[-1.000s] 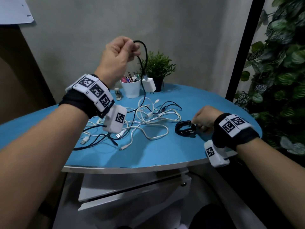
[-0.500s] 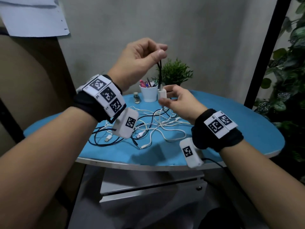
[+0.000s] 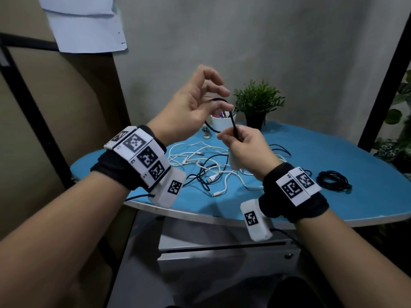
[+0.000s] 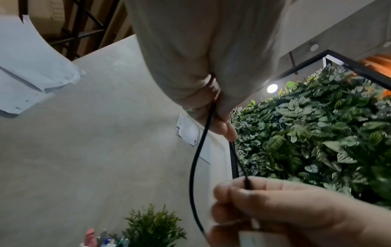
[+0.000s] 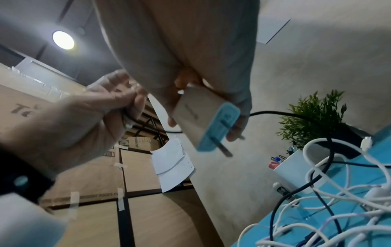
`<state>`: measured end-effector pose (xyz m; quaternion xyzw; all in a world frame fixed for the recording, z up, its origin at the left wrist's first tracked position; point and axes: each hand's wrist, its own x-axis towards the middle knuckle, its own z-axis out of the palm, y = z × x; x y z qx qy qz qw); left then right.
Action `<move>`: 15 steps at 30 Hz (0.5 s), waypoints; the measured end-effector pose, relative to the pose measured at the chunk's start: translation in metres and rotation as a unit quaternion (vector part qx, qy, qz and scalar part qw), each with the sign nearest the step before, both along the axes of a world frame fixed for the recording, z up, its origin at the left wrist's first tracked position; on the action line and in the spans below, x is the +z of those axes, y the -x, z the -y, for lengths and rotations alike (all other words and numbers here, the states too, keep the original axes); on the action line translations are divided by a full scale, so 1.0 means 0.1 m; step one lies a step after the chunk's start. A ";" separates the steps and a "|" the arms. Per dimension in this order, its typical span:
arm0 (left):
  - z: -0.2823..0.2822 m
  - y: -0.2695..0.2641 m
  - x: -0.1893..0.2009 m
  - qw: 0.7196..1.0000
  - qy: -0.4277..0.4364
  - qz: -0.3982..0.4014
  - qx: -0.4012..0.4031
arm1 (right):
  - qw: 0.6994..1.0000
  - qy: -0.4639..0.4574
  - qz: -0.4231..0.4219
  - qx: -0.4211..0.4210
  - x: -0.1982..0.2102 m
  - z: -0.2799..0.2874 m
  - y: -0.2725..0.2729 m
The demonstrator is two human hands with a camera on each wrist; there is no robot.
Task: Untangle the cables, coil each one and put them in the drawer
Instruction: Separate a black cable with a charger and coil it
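Hands up above the tabletop point(image 3: 333, 156), both working one thin black cable point(image 3: 233, 123). The right hand point(image 3: 242, 145) pinches the cable near its end between thumb and fingertips, and the right wrist view shows the same hand's lower fingers curled around a white charger block point(image 5: 196, 115) with a blue plug face and metal prongs. The left hand point(image 3: 189, 110) sits higher, fingers loosely curved, the cable looping through between thumb and fingers; from the left wrist view the strand runs out of that grip and bows down in a smooth arc to the right hand. Glossy, slim, round cord, no kinks visible in the lifted stretch. Below the hands, on the tabletop, a tangle of white and dark cables point(image 3: 206, 170) lies sprawled with plugs poking out. Right of that tangle, well apart, a coiled black cable point(image 3: 333, 180) rests flat. Behind the tangle stand a white pen cup point(image 3: 220, 123) and a small potted plant point(image 3: 258, 103).
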<state>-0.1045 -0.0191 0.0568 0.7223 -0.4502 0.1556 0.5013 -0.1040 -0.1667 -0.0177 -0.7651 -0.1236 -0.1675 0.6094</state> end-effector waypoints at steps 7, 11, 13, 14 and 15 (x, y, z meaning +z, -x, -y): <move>-0.36 -0.13 -0.22 0.968 -0.090 0.052 0.230 | 0.992 -0.068 0.005 0.104 0.03 -0.01 0.28; -0.47 -0.20 -0.46 0.925 -0.214 0.005 0.315 | 0.975 -0.178 -0.018 0.130 0.14 -0.01 0.39; -0.47 -0.19 -0.59 0.919 -0.259 -0.034 0.297 | 0.956 -0.262 -0.022 0.132 0.18 0.02 0.40; -0.46 -0.18 -0.67 0.917 -0.280 -0.054 0.280 | 0.944 -0.302 -0.024 0.130 0.20 0.04 0.40; -0.44 -0.16 -0.74 0.914 -0.301 -0.079 0.259 | 0.934 -0.334 -0.024 0.125 0.21 0.07 0.39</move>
